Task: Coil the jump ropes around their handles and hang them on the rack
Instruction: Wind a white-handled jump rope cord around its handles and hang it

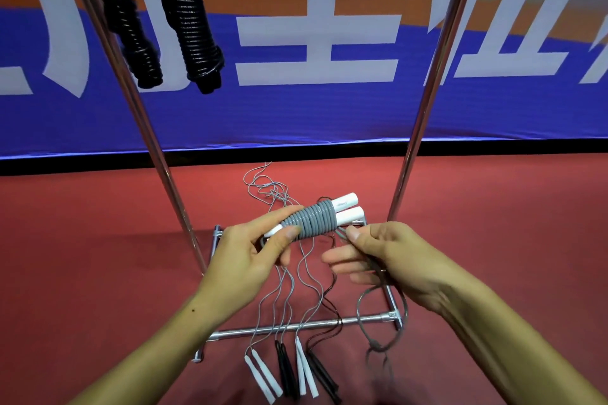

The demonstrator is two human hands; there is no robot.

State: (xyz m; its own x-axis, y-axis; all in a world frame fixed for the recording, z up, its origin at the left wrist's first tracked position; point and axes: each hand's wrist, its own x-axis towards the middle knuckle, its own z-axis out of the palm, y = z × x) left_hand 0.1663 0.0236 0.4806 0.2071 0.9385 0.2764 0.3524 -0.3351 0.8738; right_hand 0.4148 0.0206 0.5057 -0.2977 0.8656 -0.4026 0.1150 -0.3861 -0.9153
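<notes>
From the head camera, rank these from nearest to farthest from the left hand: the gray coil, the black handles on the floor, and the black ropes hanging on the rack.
1. Gray coil: held in the left hand, wound around white handles.
2. Black handles: on the floor below, toward the viewer.
3. Hanging black ropes: top left on the rack, farthest.

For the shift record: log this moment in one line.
left hand: holds white handles | right hand: pinches grey rope | coil: partial | rack: two black ropes hung

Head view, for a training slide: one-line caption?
Left hand holds white handles while right hand winds grey rope; two black ropes hang on rack.
</notes>
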